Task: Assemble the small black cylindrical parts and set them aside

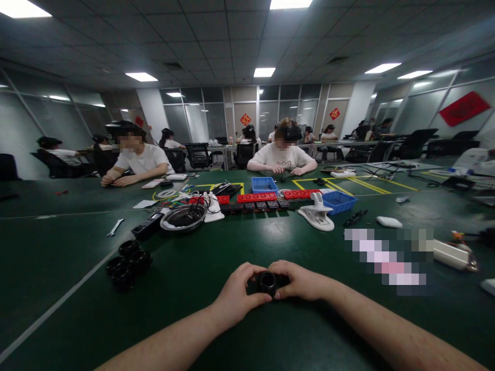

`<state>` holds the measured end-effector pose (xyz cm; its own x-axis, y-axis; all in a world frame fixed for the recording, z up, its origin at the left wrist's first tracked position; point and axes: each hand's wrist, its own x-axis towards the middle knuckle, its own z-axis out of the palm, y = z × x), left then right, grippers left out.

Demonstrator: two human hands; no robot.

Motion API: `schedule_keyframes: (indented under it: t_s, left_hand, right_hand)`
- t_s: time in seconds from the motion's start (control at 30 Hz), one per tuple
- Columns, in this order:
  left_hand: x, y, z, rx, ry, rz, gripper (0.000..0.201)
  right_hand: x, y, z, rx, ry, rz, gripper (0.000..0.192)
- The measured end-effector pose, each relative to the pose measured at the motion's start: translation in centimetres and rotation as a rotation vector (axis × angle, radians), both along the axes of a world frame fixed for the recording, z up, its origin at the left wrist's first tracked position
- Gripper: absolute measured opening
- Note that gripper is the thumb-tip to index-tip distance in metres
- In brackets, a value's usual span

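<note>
Hands meet at table centre, near edge. Left hand (235, 293) curled, fingers and thumb closed around the left side of a small black ring-shaped part (267, 282). Right hand (299, 281) likewise curled, fingertips pinching the part's right side. Part: round, dark, glossy, with a central hole facing up; held just above or on the green table (193, 288), cannot tell which. Table surface matte, felt-like, with white and yellow lines. Cluster of similar black round parts (127, 264) lies well to the left. Shallow metal bowl (182, 217), shiny rim, further back. White plastic clamp-shaped holder (317, 214) and blue plastic bin (339, 202) behind, right of centre.
</note>
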<state>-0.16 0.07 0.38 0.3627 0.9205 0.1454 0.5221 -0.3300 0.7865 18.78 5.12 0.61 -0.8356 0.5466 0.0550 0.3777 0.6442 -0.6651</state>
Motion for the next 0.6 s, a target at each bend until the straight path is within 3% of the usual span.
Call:
schedule_keyframes:
  t_s: [0.3, 0.6]
  left_hand:
    - [0.2, -0.1, 0.0, -0.009, 0.018, 0.064, 0.038]
    - [0.4, -0.4, -0.5, 0.003, 0.015, 0.156, 0.033]
  right_hand:
    - [-0.7, -0.9, -0.6, 0.123, -0.078, -0.190, 0.043]
    - [-2.4, -2.6, -0.9, 0.412, -0.242, -0.392, 0.043]
